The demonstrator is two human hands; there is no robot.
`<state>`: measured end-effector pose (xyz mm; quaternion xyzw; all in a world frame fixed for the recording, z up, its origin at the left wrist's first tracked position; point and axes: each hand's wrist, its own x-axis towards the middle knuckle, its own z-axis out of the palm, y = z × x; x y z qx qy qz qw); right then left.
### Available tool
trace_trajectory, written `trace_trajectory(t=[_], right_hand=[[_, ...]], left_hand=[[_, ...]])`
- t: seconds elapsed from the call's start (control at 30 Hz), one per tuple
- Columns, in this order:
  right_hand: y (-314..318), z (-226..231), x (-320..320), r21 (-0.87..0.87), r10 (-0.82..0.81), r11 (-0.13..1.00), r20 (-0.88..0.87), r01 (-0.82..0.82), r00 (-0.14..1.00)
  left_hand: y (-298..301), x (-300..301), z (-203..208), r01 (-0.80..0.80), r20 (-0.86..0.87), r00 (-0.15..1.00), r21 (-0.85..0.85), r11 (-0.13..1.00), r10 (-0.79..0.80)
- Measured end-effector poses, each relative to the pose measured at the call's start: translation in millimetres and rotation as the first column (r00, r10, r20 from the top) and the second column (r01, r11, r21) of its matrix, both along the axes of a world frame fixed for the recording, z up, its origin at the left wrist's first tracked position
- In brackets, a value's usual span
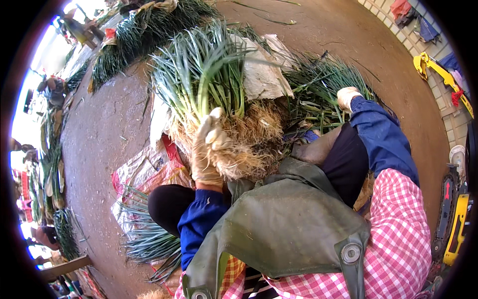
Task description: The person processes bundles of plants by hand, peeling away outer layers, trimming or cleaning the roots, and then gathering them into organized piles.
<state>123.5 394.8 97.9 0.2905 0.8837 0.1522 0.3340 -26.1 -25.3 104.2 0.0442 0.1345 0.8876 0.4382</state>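
Quite leafy green onions (201, 67): pale stems (202, 99), shaggy straw-coloured roots (244, 162).

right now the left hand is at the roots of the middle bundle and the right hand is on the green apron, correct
The right hand isn't on the green apron; the head view shows it at the leafy pile on the right. The rest stands.
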Motion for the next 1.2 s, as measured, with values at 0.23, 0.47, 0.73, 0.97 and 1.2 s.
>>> trace_trajectory(t=[0.23,0.47,0.73,0.97,1.2], right_hand=[[-107,-101,-137,-0.544,-0.244,0.793,-0.696,-0.274,0.676],[-190,-130,-190,-0.524,-0.465,0.846,-0.643,0.093,0.608],[-235,-36,-149,-0.662,-0.512,0.699,-0.728,-0.271,0.457],[-229,-77,-143,-0.889,-0.724,0.071,-0.358,-0.453,0.59],[-236,-125,-146,-0.992,-0.868,0.074,-0.113,-0.1,0.483]], left_hand=[[6,-7,-36,-0.093,-0.086,0.994,-0.368,0.925,0.066],[22,0,-66,-0.024,-0.053,0.999,-0.432,0.901,0.001],[26,-8,-98,-0.236,-0.15,0.971,-0.44,0.866,0.188],[29,11,-91,-0.082,0.076,0.988,-0.486,0.87,0.135],[20,4,-88,-0.119,0.067,0.982,-0.507,0.853,0.176]])
